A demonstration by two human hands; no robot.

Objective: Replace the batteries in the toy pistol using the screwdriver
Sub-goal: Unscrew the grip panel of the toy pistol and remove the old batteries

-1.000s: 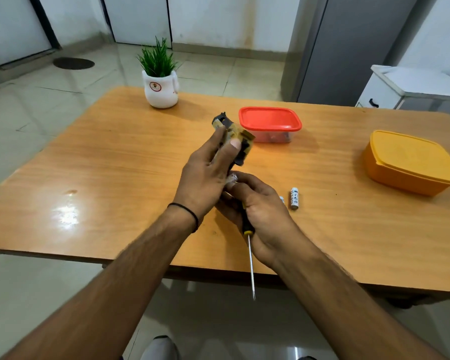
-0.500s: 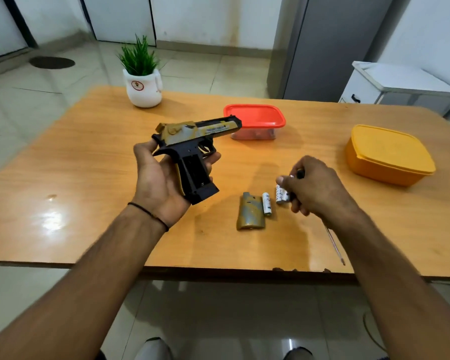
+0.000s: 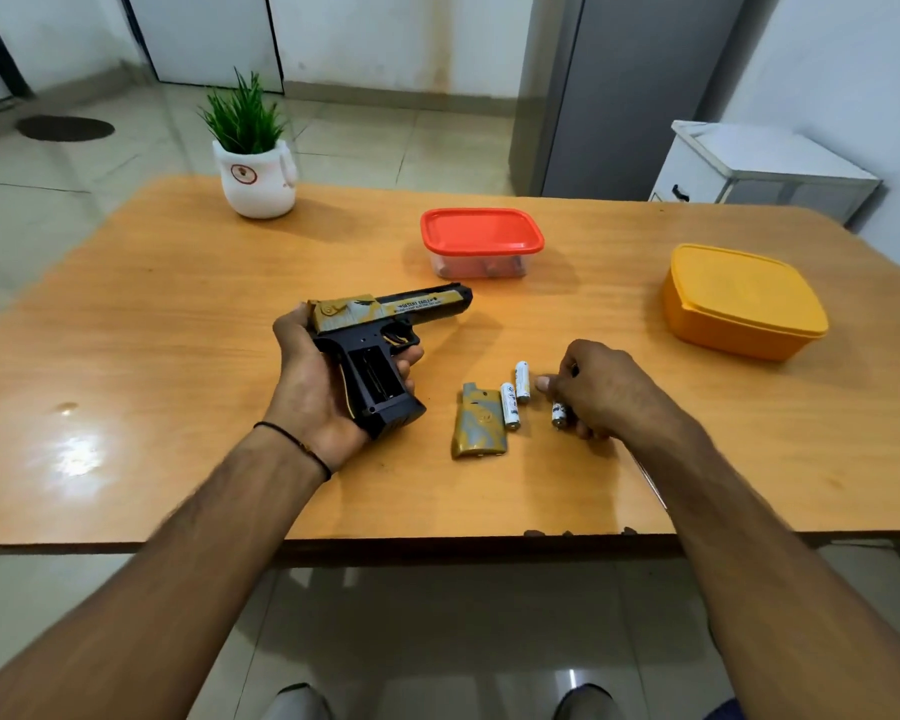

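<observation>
My left hand [image 3: 318,392] grips the black and gold toy pistol [image 3: 391,317] by its grip, barrel pointing right, just above the table. The battery bay [image 3: 378,377] in the grip is open and looks empty. Its gold cover [image 3: 476,428] lies flat on the table, with two white batteries [image 3: 510,405] [image 3: 522,381] beside it. My right hand [image 3: 601,389], fingers curled, pinches a third battery [image 3: 558,414] low over the table. The same hand holds the screwdriver, whose thin shaft [image 3: 653,488] shows beside my forearm.
A clear box with a red lid [image 3: 481,241] stands behind the pistol. An orange lidded box [image 3: 739,298] sits at the right, a white potted plant [image 3: 255,174] at the back left. The wooden table's front edge [image 3: 437,540] is close to me.
A second battery now lies on the table beside the first. My right hand has dropped lower and slightly right with one battery left in it. The pistol has hardly moved.
</observation>
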